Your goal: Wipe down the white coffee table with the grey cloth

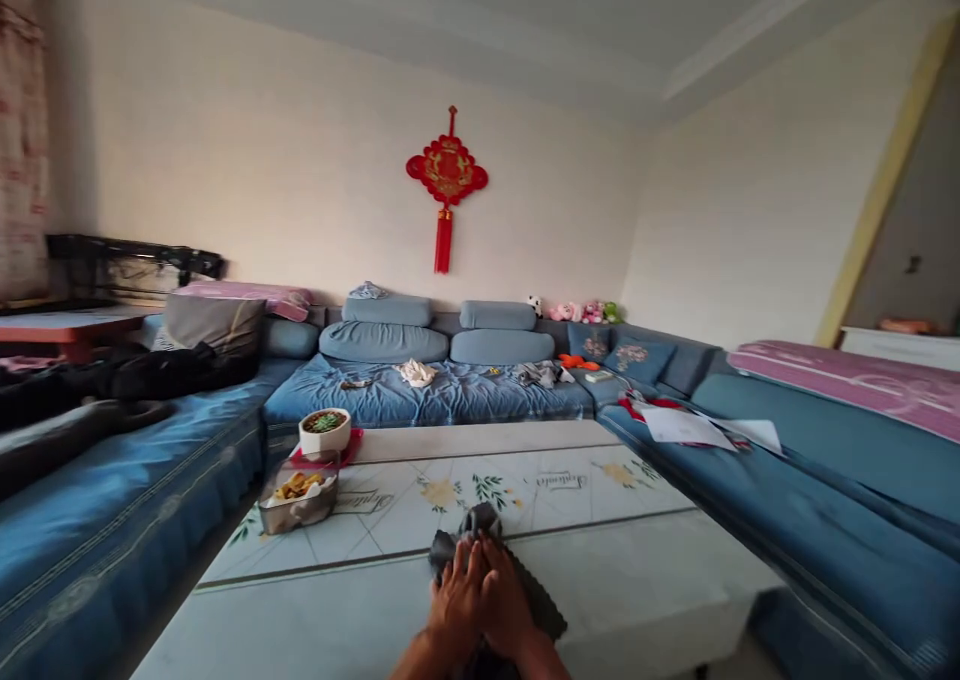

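On the near part of the coffee table (330,625) lies a dark grey cloth (538,600), bunched up in front of the fingers and spread out to the right with a scalloped edge. My left hand (456,598) presses down on it, its fingers closed over the bunched part. Right beside it and touching it, my right hand (504,600) also bears on the cloth with its fingers together. Part of the cloth is hidden under both palms and wrists.
At the table's left stand a clear container (300,495) with food pieces and a white pot (325,430) with a succulent. Blue sofas (420,400) surround the table on three sides. Papers (686,426) lie on the right sofa, dark clothes (180,368) on the left.
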`<state>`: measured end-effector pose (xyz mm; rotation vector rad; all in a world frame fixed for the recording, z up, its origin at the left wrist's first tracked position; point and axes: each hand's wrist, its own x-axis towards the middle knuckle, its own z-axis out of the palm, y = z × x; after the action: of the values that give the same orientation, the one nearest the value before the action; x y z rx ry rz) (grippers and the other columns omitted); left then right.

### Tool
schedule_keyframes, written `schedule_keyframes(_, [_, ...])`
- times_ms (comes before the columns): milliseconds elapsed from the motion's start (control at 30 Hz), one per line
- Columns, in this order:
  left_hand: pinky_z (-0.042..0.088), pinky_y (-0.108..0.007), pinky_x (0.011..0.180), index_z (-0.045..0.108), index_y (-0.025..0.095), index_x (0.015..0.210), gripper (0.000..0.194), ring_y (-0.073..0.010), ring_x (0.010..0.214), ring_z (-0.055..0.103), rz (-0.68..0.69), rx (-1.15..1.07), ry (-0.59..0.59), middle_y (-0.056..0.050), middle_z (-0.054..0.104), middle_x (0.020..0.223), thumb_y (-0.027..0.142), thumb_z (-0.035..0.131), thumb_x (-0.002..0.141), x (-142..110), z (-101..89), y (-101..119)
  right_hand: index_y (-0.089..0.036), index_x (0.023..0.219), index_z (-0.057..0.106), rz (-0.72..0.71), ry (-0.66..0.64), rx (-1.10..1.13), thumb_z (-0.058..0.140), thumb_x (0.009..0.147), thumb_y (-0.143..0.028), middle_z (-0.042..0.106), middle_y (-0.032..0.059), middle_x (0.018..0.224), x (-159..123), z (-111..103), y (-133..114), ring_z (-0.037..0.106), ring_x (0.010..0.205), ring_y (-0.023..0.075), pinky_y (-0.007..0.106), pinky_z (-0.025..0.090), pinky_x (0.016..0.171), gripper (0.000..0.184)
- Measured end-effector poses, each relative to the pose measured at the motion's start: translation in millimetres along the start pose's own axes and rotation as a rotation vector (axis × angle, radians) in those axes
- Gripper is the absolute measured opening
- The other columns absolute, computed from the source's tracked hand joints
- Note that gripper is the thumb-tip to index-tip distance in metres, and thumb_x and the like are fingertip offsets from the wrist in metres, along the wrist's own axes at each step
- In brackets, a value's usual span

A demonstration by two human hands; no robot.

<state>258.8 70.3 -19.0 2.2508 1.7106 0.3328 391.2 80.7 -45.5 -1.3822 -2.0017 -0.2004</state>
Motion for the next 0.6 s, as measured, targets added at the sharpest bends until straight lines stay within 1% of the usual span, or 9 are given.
schedule_keyframes(67, [0.029, -0.076, 0.141, 0.035, 0.031, 0.185, 0.080, -0.0466, 0.179, 0.027, -0.014, 0.062, -0.113, -0.016, 0.030, 0.193, 0.059, 0.039, 0.110, -6, 5.5, -1, -0.033, 0.159, 0.076, 0.120, -0.062, -0.038, 0.057, 0.105, -0.042, 0.071, 0.0106, 0.158, -12, -23, 23, 0.069, 0.147, 0.0380, 0.057, 0.064, 0.119, 0.058])
schedule_keyframes(100, [0.025, -0.082, 0.139, 0.034, 0.034, 0.185, 0.082, -0.0498, 0.179, 0.023, -0.008, 0.115, -0.126, -0.016, 0.026, 0.194, 0.063, 0.043, 0.109, -8, 2.5, -5, -0.029, 0.159, 0.075, 0.201, -0.094, -0.064, 0.054, 0.106, -0.039, 0.068, 0.0133, 0.161, -15, -34, 31, 0.065, 0.151, 0.0383, 0.060, 0.060, 0.123, 0.058])
schedule_keyframes(200, [0.022, -0.089, 0.134, 0.033, 0.037, 0.185, 0.078, -0.0536, 0.179, 0.020, -0.057, 0.277, -0.112, -0.016, 0.021, 0.196, 0.061, 0.042, 0.111, -4, -27.4, -20, -0.020, 0.153, 0.078, 0.359, -0.222, -0.073, 0.053, 0.109, -0.036, 0.062, 0.0193, 0.166, -15, -71, 47, 0.060, 0.156, 0.0391, 0.062, 0.053, 0.128, 0.053])
schedule_keyframes(300, [0.017, -0.091, 0.131, 0.046, 0.021, 0.180, 0.073, -0.0607, 0.170, 0.036, -0.212, 0.354, -0.071, -0.027, 0.037, 0.188, 0.048, 0.041, 0.112, 14, -65.3, -24, -0.021, 0.130, 0.088, 0.355, -0.370, 0.028, 0.068, 0.105, -0.044, 0.077, 0.0161, 0.147, -12, -124, 72, 0.074, 0.139, 0.0327, 0.045, 0.061, 0.116, 0.040])
schedule_keyframes(367, [0.012, -0.090, 0.132, 0.053, 0.011, 0.175, 0.073, -0.0625, 0.168, 0.037, -0.215, 0.365, -0.042, -0.034, 0.044, 0.182, 0.042, 0.044, 0.110, 30, -76.7, -11, -0.023, 0.119, 0.090, 0.359, -0.419, 0.074, 0.076, 0.100, -0.046, 0.084, 0.0128, 0.131, -18, -167, 98, 0.081, 0.124, 0.0292, 0.036, 0.063, 0.107, 0.033])
schedule_keyframes(400, [0.014, -0.089, 0.132, 0.053, 0.011, 0.174, 0.073, -0.0618, 0.168, 0.036, -0.184, 0.361, -0.039, -0.034, 0.044, 0.181, 0.043, 0.044, 0.110, 37, -76.1, 1, -0.023, 0.119, 0.091, 0.370, -0.428, 0.085, 0.077, 0.099, -0.044, 0.084, 0.0125, 0.129, -25, -188, 112, 0.081, 0.123, 0.0290, 0.035, 0.063, 0.106, 0.032])
schedule_keyframes(500, [0.038, -0.083, 0.124, 0.050, 0.019, 0.177, 0.078, -0.0604, 0.164, 0.040, -0.048, 0.318, -0.094, -0.028, 0.043, 0.183, 0.060, 0.044, 0.111, 50, -55.3, 43, -0.023, 0.131, 0.088, 0.433, -0.406, 0.089, 0.066, 0.108, -0.037, 0.082, 0.0137, 0.137, -55, -242, 146, 0.078, 0.130, 0.0289, 0.035, 0.059, 0.110, 0.035])
schedule_keyframes(533, [0.045, -0.080, 0.120, 0.049, 0.020, 0.177, 0.082, -0.0608, 0.161, 0.042, 0.001, 0.311, -0.117, -0.027, 0.044, 0.183, 0.066, 0.046, 0.109, 51, -46.2, 54, -0.022, 0.128, 0.088, 0.463, -0.405, 0.085, 0.063, 0.109, -0.034, 0.082, 0.0144, 0.134, -67, -253, 152, 0.079, 0.127, 0.0292, 0.035, 0.059, 0.107, 0.034])
schedule_keyframes(600, [0.049, -0.071, 0.122, 0.049, 0.020, 0.177, 0.085, -0.0575, 0.159, 0.046, 0.111, 0.320, -0.144, -0.025, 0.046, 0.182, 0.070, 0.050, 0.107, 49, -33.0, 63, -0.020, 0.105, 0.089, 0.529, -0.446, 0.081, 0.067, 0.107, -0.029, 0.085, 0.0151, 0.112, -89, -263, 156, 0.082, 0.107, 0.0310, 0.034, 0.060, 0.094, 0.025])
